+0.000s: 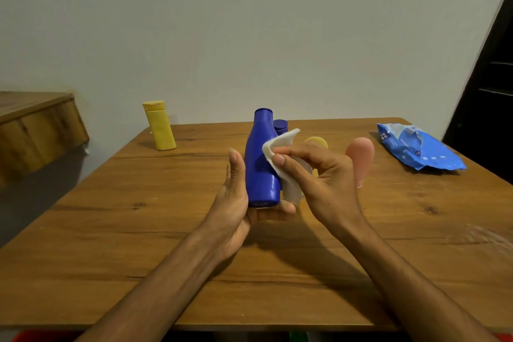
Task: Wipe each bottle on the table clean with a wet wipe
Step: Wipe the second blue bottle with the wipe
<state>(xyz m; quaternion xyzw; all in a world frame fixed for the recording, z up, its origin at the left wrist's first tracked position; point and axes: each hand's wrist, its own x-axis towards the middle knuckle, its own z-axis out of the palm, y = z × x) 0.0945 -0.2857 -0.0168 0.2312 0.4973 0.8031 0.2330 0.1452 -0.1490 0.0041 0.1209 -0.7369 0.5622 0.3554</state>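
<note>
Our left hand [236, 203] grips the blue bottle [259, 169]; our right hand [324, 183] pinches the wet wipe [280, 143] against it.

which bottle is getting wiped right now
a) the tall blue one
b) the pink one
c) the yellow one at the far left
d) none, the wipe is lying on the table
a: the left hand holds the tall blue bottle by its base, while the right hand pinches the white wet wipe against its side. The yellow bottle stands alone at the far left.
</note>
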